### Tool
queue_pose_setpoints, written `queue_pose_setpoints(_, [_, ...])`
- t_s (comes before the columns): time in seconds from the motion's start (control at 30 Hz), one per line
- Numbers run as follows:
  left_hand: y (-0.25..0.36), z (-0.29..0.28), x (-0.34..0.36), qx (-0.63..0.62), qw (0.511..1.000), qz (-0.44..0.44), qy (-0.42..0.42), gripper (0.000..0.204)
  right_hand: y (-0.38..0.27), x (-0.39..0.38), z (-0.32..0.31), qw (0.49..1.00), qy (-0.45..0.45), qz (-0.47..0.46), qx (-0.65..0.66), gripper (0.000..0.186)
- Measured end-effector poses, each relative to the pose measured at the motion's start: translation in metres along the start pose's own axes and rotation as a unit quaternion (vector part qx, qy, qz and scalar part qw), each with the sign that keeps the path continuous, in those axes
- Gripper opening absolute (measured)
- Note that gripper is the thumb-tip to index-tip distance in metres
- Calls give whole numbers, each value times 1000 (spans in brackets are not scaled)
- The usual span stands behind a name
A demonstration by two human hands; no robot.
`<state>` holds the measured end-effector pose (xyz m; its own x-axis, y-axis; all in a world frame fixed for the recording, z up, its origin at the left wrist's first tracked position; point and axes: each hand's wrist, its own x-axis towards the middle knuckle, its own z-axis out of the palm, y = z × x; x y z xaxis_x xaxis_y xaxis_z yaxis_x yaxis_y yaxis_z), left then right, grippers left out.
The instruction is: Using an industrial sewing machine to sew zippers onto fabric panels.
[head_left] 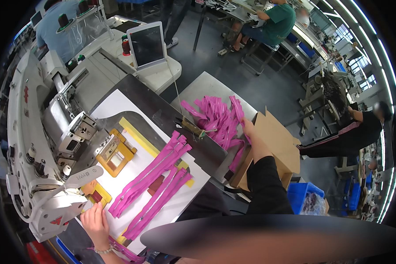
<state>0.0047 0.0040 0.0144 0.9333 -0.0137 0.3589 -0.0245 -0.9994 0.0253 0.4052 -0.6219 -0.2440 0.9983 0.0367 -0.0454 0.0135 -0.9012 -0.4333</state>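
My left hand rests loosely, fingers slightly bent and apart, at the near edge of a small yellow plate beside the sewing machine. On the white board lie two bunches of pink zippers with metallic teeth, and a yellow clamp frame sits above them. My right hand grips pink zipper tape at the right side of a loose heap on a grey metal surface; its fingertips are partly hidden by the tape.
An open cardboard box stands right of the heap, with a blue crate below. A screen and thread cones stand behind. Co-workers work at the upper left, at top and at right. A blurred dark shape covers the lower right.
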Motion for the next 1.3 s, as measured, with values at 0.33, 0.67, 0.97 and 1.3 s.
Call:
queue_pose_setpoints(0.33, [-1,-11,3,13,1000,1,-11,25,-42,15,-30,994,31,-96,36,28])
queue_pose_setpoints(0.67, [-1,-9,1,33,999,7,-9,23,-63,25,-111,982,-53,-94,-152,48])
queue_pose_setpoints(0.97, [-4,-9,-2,24,1000,9,1,23,-11,-28,-82,995,-7,-19,-93,38])
queue_pose_setpoints(1.3, [-4,-12,-10,41,999,23,8,20,-103,-60,-166,995,58,-43,72,40])
